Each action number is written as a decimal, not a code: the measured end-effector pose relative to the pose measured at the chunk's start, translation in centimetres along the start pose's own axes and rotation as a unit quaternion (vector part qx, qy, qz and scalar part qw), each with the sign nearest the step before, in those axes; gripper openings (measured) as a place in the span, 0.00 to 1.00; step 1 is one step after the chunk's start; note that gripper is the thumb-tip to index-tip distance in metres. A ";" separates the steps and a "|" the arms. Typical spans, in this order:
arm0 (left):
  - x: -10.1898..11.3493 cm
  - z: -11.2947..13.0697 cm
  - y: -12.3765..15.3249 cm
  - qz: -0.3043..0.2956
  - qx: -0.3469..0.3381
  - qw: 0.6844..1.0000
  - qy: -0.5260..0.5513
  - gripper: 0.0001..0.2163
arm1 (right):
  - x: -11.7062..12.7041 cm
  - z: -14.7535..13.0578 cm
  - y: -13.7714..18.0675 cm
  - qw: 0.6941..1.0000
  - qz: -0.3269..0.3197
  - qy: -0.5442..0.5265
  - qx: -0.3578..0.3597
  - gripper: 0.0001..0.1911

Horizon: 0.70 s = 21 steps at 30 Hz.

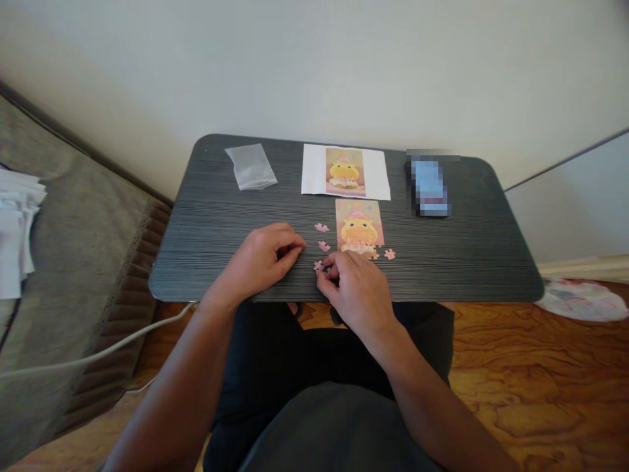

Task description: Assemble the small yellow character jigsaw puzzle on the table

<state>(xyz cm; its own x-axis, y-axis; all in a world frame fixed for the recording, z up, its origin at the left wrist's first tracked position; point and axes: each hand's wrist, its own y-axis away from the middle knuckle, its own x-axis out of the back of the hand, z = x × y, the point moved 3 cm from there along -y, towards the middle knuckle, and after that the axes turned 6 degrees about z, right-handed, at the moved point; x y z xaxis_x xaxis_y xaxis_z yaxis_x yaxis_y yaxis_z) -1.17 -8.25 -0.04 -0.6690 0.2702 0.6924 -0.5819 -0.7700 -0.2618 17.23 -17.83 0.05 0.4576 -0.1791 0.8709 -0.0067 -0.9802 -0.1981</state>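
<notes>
Mostly done, by the look of it. Going left to right along the dark bench (pixel 191 236): clear bag (pixel 251 168) lying at upper left of centre. Left hand (pixel 263 255) left of frame centre, thumb and fingertips close together, no piece visible between; can't tell if fully pinched. Just right of that, near frame centre, two pink loose pieces (pixel 322 227), one above the other, not yet fitted. Below those, another piece (pixel 318 266) at the fingertips of the right hand (pixel 362 283); can't tell whether gripped or merely touched. At upper centre, white sheet (pixel 313 170) with printed picture. Just below that, jigsaw (pixel 358 219): top and middle joined up, matching the print. Lower edge jagged at right, partly hidden behind the right hand, so can't count gaps. One more loose piece (pixel 390 254) just right of that edge. Probably left: bottom strip only. Farther right, pixelated phone-like device (pixel 430 188), well apart from the pieces.
</notes>
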 end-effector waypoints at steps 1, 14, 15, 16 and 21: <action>-0.2 0.1 0.7 0.016 0.008 1.000 0.001 0.08 | 0.4 0.3 0.2 1.000 0.004 -0.015 0.002 0.04; -3.9 2.4 2.2 0.081 0.003 0.986 -0.148 0.14 | 6.0 11.2 3.5 0.998 0.006 -0.020 0.056 0.06; -4.0 2.4 2.0 0.076 0.003 0.984 -0.163 0.15 | 5.9 11.5 3.6 0.998 0.005 -0.023 0.058 0.06; -4.2 2.5 1.8 0.072 0.003 0.981 -0.179 0.16 | 5.7 11.7 3.7 0.998 0.006 -0.027 0.059 0.06; -4.8 2.6 1.3 0.082 0.007 0.973 -0.215 0.14 | 5.3 12.1 3.8 0.996 0.024 -0.062 0.055 0.06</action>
<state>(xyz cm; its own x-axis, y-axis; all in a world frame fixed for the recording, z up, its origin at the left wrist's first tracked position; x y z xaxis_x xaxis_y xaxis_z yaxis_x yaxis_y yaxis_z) 2.54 -12.04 -1.93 -0.4953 -0.1212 0.8602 -0.4757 -0.7907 -0.3853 30.33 -21.52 -1.56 0.5658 -0.2067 0.7982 0.0629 -0.9544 -0.2918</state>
